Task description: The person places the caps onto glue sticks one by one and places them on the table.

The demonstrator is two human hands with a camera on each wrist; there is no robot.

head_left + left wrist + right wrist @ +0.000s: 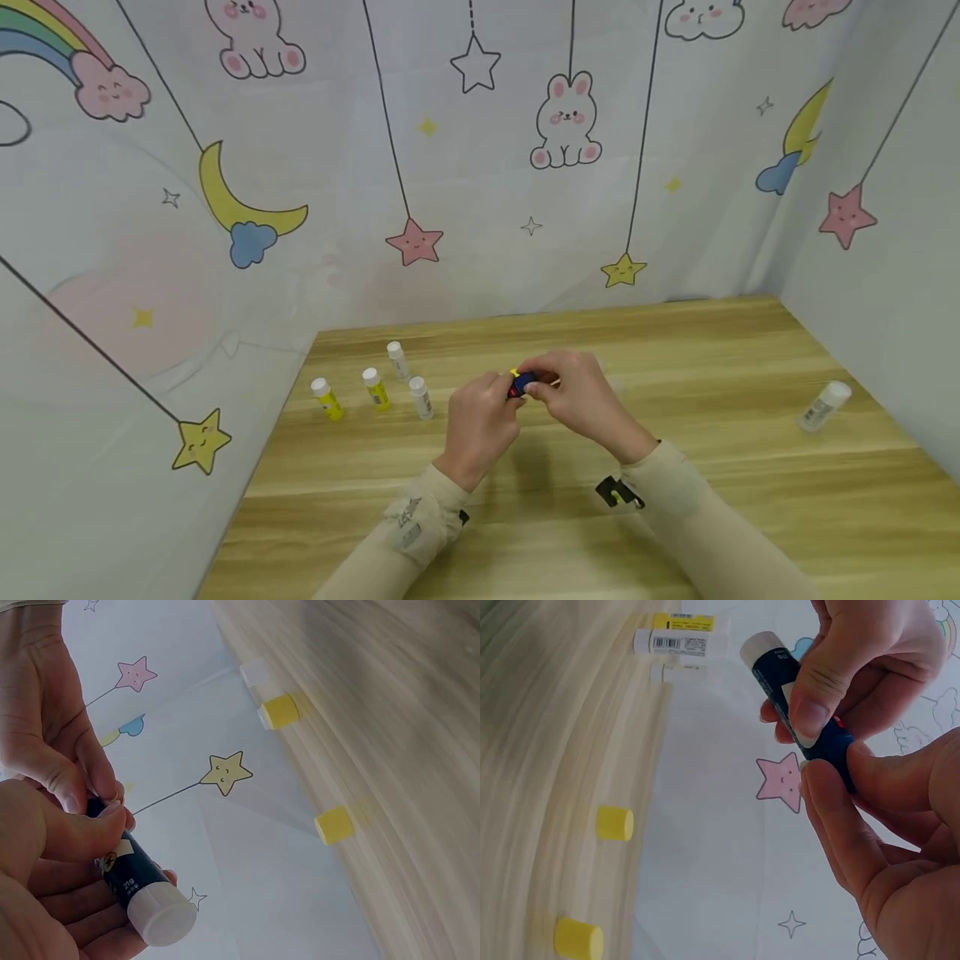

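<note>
A dark blue glue stick (780, 679) with a white end is held between both hands above the table. My left hand (481, 421) grips its body; in the left wrist view the white end (161, 913) points toward the lower right. My right hand (581, 400) pinches the dark blue opposite end (838, 756) between thumb and fingers. The two hands are close together, fingertips nearly meeting along the glue stick. Part of its label is hidden under the left thumb (812, 712).
Left on the wooden table (345, 508) stand glue sticks with yellow labels (377, 389) and white ones (422, 398). Another white-topped tube (825, 406) stands at the right. Two yellow cylindrical pieces (615, 823) are near the back edge. A patterned curtain (495, 183) borders the table.
</note>
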